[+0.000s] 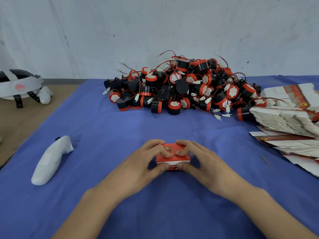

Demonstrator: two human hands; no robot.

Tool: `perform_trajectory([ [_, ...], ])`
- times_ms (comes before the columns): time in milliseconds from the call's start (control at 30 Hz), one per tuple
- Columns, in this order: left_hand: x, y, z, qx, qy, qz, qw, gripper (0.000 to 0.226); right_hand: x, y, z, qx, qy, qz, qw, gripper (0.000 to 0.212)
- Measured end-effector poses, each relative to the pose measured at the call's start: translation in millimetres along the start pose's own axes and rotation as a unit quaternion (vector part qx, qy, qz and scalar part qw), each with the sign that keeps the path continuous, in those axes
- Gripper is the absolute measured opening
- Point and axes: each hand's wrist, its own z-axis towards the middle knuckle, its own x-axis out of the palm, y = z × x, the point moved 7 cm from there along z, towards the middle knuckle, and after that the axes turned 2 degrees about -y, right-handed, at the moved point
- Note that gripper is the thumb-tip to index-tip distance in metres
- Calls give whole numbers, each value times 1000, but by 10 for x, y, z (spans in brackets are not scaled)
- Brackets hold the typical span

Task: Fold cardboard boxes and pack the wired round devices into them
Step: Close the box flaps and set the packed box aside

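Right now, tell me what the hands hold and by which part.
Both grip the red box: left hand and right hand, fingers over its top, thumbs on its near side.

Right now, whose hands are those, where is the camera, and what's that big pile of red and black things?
There is no machine here, just a person. The camera sits on the person's head and looks down, so you see the arms as if they were your own. There is only this one picture. The left hand and the right hand both hold a small red box, fingers on top and thumbs at the front, over a blue cloth. Behind it lies a pile of round black and red devices with thin wires and white plugs. On the right is a stack of flat boxes, not yet folded. On the left lie a white controller and, farther back, a headset. Whether a device is inside the box cannot be seen.
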Motion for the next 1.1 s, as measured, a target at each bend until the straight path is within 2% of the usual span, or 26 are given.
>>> perform_trajectory([
  [167,20,-70,24,9,-22,13,1000,22,-16,13,-13,-7,3,21,1000,31],
  [300,37,-96,41,7,-34,26,999,23,-24,24,-11,-10,0,16,1000,19],
  [400,40,-106,48,12,-37,43,998,21,-33,29,5,-5,-7,17,1000,19],
  [633,17,-92,20,11,-14,58,998,23,-24,39,16,1,1,4,1000,27],
  [800,26,-99,-6,33,-9,114,993,38,-8,36,25,12,1,10,1000,44],
  [900,30,-124,-6,48,-9,134,990,41,-11,28,18,14,-4,20,1000,39],
  [1100,28,-128,-19,51,-8,164,985,42,-8,2,4,18,-8,30,999,44],
])
